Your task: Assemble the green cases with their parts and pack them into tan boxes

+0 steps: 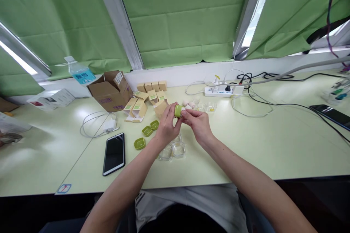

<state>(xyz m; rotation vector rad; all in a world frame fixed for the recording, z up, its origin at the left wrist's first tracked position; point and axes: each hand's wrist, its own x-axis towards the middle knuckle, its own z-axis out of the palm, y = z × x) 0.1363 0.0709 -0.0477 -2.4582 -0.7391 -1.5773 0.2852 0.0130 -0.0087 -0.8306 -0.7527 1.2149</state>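
Above the middle of the desk, my left hand (167,124) has its fingers wrapped around a small green plastic case (178,110). My right hand (199,124) pinches the case's right end, where a small white part shows; I cannot make out what that part is. Left of my hands lie shallow green square trays (139,143), open side up. Clear plastic cups (179,149) sit below my hands, partly hidden by my left wrist. Behind my fingers are several pale round pieces (189,104) and more clear plastic pieces (211,107).
Small tan boxes (139,108), several of them opened, stand behind the trays. A brown carton (111,93) and a tilted water bottle (81,72) stand back left. A phone (114,154) and a white charger (109,125) lie left. A power strip (220,91) with cables lies at the back.
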